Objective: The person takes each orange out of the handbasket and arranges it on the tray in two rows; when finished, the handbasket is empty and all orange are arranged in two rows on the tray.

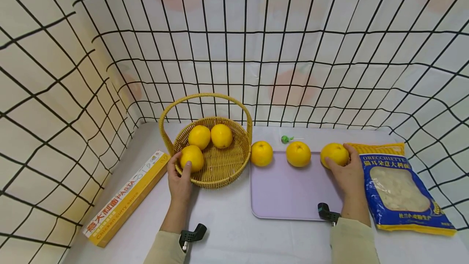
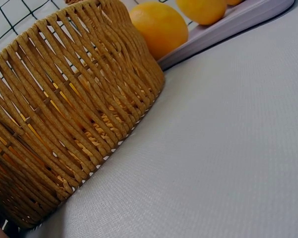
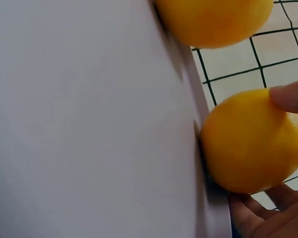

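Note:
My left hand point(image 1: 179, 180) is at the left rim of a wicker basket point(image 1: 223, 166), its thumb and fingers round an orange point(image 1: 192, 158) just inside. Two other oranges, one of them this orange point(image 1: 221, 136), lie towards the basket's back. On the right, my right hand point(image 1: 346, 172) holds another orange point(image 1: 334, 155) at the far right edge of a lilac tray point(image 1: 293, 199). The right wrist view shows a thumb point(image 3: 290, 97) on top of that fruit and fingers beneath it. Along the tray's far edge sit a middle orange point(image 1: 298, 154) and a left orange point(image 1: 261, 153) beside the basket.
A long pasta box point(image 1: 126, 201) lies slanted left of the basket. To the right of the tray is a blue and yellow pasta bag point(image 1: 403, 190). Behind the tray lies a small green item with a thin white stick point(image 1: 287, 139). Grid-patterned cloth walls point(image 1: 234, 52) surround the table.

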`<state>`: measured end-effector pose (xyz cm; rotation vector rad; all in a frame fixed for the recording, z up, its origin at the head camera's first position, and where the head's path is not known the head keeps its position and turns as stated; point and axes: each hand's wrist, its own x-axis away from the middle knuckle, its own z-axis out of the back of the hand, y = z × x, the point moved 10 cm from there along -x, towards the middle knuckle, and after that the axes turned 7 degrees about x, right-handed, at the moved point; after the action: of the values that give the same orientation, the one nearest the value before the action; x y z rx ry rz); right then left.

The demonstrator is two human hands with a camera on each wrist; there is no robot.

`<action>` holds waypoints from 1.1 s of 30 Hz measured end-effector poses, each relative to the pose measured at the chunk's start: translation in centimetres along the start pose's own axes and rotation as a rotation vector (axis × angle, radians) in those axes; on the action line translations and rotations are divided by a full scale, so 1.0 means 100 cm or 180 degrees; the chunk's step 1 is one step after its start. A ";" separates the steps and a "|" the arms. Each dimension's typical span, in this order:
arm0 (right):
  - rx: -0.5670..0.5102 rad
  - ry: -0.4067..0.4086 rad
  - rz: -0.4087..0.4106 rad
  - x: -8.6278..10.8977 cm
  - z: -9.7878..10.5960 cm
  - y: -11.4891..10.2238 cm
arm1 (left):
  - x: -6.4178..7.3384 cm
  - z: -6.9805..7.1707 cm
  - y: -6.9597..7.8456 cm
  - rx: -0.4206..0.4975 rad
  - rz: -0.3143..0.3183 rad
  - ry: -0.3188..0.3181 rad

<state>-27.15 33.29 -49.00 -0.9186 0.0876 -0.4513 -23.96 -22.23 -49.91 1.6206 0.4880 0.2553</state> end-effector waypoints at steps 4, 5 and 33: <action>0.0180 -0.0062 0.0097 0.001 0.000 -0.002 | 0.000 -0.001 -0.001 0.0000 0.0020 -0.0019; 0.0206 -0.0060 0.0101 0.001 0.000 -0.001 | 0.000 -0.001 -0.001 0.0000 0.0029 -0.0025; -0.0067 -0.0001 -0.0075 -0.003 -0.004 0.006 | 0.011 -0.007 0.028 0.0065 0.0104 -0.0047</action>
<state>-27.31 33.44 -49.75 -0.9410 0.0816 -0.4728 -22.86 -21.24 -47.18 1.6504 0.4547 0.2634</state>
